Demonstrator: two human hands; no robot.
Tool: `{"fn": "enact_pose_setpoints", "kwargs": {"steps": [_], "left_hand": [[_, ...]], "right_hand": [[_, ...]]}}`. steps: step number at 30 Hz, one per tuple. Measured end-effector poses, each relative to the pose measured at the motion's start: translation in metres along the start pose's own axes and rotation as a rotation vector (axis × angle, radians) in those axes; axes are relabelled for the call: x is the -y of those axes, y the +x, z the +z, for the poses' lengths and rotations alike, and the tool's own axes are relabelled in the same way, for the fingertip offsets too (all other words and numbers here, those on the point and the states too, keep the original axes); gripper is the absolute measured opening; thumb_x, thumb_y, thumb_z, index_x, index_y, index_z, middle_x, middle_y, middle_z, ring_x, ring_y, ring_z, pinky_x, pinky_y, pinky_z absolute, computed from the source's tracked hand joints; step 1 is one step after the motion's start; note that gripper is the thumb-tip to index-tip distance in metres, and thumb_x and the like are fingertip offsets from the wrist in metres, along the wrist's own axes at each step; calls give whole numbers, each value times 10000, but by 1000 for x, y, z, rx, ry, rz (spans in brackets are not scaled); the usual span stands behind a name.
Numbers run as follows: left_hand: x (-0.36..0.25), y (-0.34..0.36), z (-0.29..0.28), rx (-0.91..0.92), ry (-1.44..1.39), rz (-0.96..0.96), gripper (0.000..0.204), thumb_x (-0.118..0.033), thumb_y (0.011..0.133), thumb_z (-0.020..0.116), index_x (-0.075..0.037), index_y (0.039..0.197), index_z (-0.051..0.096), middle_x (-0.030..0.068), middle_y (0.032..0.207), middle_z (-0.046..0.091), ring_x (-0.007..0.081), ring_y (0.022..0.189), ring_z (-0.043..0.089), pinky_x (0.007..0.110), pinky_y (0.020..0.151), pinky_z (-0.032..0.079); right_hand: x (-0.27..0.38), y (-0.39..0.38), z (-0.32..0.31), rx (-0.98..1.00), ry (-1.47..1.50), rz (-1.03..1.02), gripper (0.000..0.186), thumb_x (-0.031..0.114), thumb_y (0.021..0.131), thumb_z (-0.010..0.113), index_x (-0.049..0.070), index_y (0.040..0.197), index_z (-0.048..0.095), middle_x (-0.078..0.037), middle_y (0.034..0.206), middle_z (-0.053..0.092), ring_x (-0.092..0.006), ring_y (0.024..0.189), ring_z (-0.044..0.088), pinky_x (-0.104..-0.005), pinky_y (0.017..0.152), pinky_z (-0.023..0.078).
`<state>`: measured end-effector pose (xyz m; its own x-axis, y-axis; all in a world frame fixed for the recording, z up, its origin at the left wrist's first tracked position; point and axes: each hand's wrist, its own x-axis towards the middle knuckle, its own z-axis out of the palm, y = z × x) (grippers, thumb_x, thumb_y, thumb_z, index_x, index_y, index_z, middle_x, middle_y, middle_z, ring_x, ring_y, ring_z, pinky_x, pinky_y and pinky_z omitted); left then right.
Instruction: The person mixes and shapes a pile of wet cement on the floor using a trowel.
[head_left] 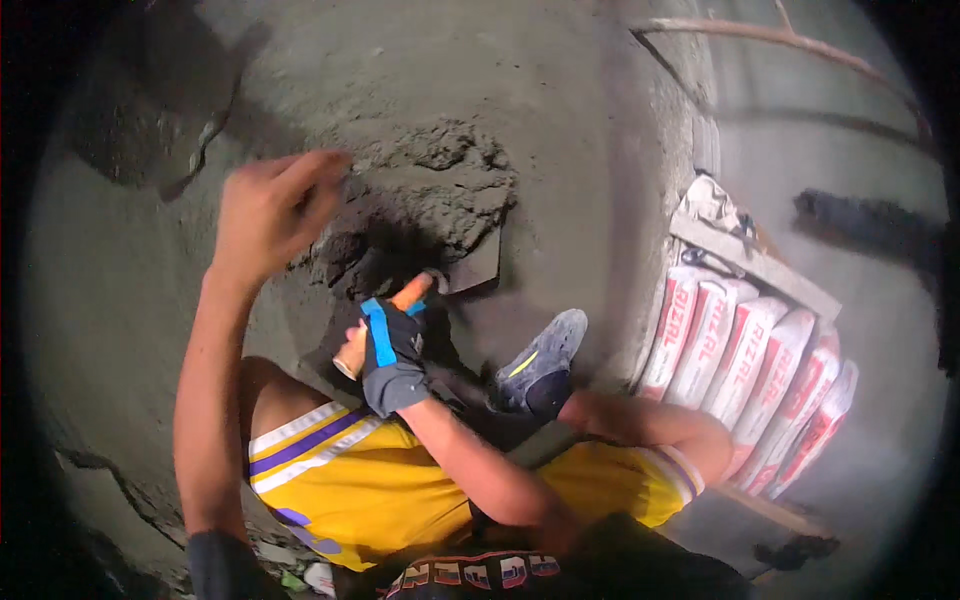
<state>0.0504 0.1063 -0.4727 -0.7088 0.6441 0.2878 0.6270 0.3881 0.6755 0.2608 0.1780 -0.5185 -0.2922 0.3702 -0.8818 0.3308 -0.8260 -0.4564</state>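
Trowel [480, 268]: lies blade-first at the edge of the mortar [455, 185], is gripped by its handle [413, 290] in a tightly wrapped right hand [393, 345], and could twist or spill toward the shoe [548, 352] under an off-centre load, with left hand [280, 212] half-curled nearby, too blurred to call empty.

A building site: the floor [560, 130] is bare and smeared with grey cement, a rough heap of mortar [440, 180] lies at a trowel blade [474, 265], and bulky printed sacks [748, 345] line the floor's right edge beside a board [765, 268].
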Motion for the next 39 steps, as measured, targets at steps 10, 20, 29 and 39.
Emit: {"fn": "enact_pose_setpoints", "kwargs": {"steps": [10,20,29,39], "left_hand": [[24,-14,2,-117,191,-13,208,-13,850,665,-86,1037,720,85,630,559,131,470,467,275,481,401],[41,-25,13,-113,103,-141,127,-50,894,658,-55,1014,699,58,573,413,127,493,373,283,485,339],[50,-54,-7,-12,301,-203,143,-80,867,676,-98,1006,704,93,587,502,204,482,479,326,515,434],[-44,-14,-12,-176,22,-156,213,24,862,639,-45,1053,705,42,597,500,78,523,412,245,499,369]], "right_hand": [[122,-68,-177,-245,-374,-13,288,113,856,646,150,1034,422,-68,667,503,-195,437,521,-366,378,443],[95,-15,-191,-207,-856,-106,356,174,798,678,72,1022,421,-86,619,553,-220,480,593,-392,421,477],[81,6,-282,27,-120,116,159,217,836,648,120,795,528,-17,578,528,-184,427,548,-363,408,452],[108,-46,-212,-219,-283,106,145,210,857,641,159,874,506,-6,616,519,-182,467,540,-355,417,448]]}}
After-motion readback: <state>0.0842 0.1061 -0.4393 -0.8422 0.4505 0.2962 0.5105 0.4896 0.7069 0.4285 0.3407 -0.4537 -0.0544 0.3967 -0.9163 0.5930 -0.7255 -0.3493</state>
